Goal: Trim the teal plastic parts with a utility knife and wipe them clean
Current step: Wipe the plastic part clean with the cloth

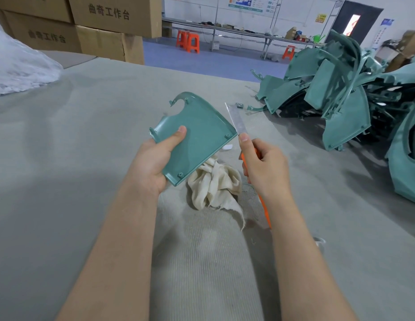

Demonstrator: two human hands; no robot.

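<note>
My left hand point(155, 162) grips a flat teal plastic part point(199, 135) above the table, thumb pressed on its inner face, raised rim and small screw posts facing me. My right hand point(263, 166) holds an orange-handled utility knife point(236, 120); its long silver blade points up and away and lies along the part's right edge near the lower corner, thumb near the blade's base. A crumpled cream cloth point(213, 184) lies on the table below the part, between my hands.
A grey fabric-covered table point(86, 158) spreads all around. A big heap of teal plastic parts point(340, 89) fills the right side. Clear plastic sheeting point(16, 66) lies at far left, cardboard boxes point(97, 26) behind it. Orange stools point(188, 41) and benches stand across the room.
</note>
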